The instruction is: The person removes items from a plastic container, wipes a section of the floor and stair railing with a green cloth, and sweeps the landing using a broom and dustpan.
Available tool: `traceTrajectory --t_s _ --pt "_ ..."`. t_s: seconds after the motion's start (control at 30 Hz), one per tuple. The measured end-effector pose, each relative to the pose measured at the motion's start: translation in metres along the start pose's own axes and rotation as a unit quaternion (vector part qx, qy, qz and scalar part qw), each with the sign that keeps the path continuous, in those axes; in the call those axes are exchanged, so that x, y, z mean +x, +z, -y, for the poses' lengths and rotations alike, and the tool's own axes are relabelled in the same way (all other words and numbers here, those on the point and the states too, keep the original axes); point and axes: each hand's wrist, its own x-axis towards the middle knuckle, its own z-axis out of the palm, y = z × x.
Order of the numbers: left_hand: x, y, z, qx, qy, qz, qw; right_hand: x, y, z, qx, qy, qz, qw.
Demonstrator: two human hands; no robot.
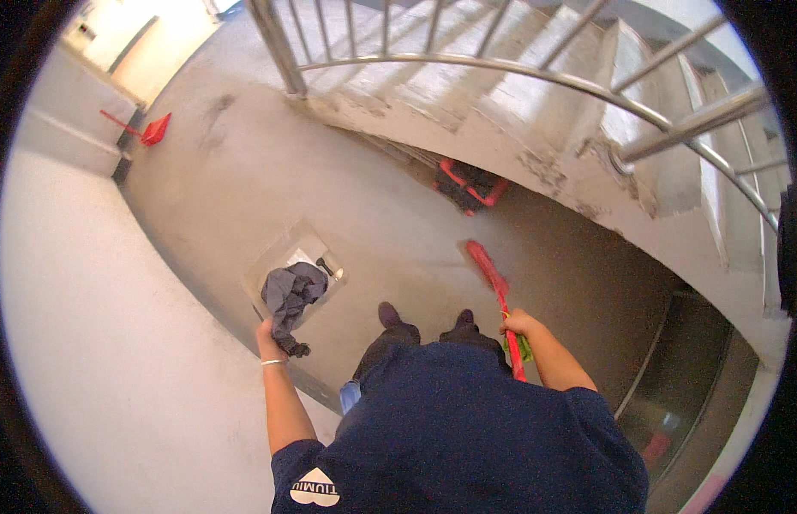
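My left hand [270,342] is at the bunched dark grey cloth [294,289], closed at its near side, and one end of the cloth hangs down past my fingers. Around the cloth shows a pale, see-through box or tray [301,226]; whether my hand also carries it is unclear. A small black-handled tool [326,266] lies at its right side. In my right hand [520,322] is the handle of a red broom [487,263], its head pointing away from me. A green cloth [524,348] hangs beneath that hand against the handle.
A red long-handled dustpan [155,130] sits by the left wall [103,308]. Stairs with a metal railing [475,59] rise on the right. Under them lies a black and red object [470,185]. A dark glossy panel [675,360] stands at lower right.
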Motion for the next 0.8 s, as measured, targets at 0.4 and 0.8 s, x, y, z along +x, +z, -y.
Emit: traceTrajectory --t_s 0.4,0.8 --pt "0.0 -0.116 0.007 -0.149 0.024 -0.112 0.982 0.043 -0.02 0.288 0.396 -0.134 0.232 0.878" --pt "0.102 -0.15 -0.001 -0.194 0.065 -0.214 0.955 0.096 -0.083 0.525 0.298 -0.234 0.151 0.913"
